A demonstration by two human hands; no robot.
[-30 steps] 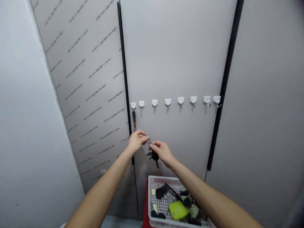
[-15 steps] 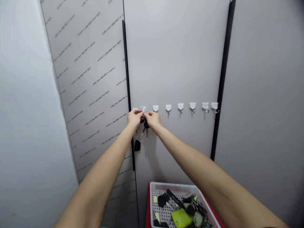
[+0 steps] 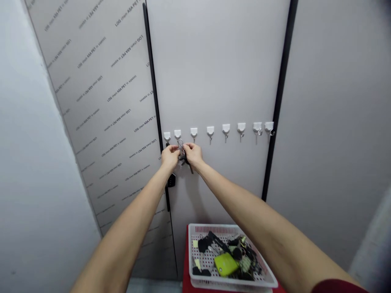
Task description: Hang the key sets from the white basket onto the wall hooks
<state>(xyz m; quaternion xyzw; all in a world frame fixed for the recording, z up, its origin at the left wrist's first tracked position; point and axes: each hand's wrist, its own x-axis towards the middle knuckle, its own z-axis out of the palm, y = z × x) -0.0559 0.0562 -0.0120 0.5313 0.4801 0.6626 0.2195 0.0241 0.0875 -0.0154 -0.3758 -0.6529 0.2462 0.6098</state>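
In front of the white door, my two hands meet just below the second wall hook (image 3: 177, 134) from the left. My right hand (image 3: 193, 154) pinches a bunch of keys (image 3: 191, 167) by its metal ring (image 3: 180, 142), and dark keys dangle under the fingers. My left hand (image 3: 170, 158) is closed at the left side of the same ring, thumb and forefinger together. Below my left wrist a black key fob (image 3: 171, 180) hangs, apparently from the leftmost hook (image 3: 166, 136); its upper part is behind the hand.
Several more white hooks (image 3: 226, 128) run right along the door. Below stands a white perforated basket (image 3: 232, 280) on a red surface (image 3: 185, 260), with loose keys, dark tags and a lime-green case (image 3: 226, 264). A black vertical handle strip (image 3: 152, 69) borders the left panel.
My hands have lowered slightly from the second hook, which now shows clear above them. The keys have tilted. The camera view has shifted, so the hooks and basket appear higher and further left.
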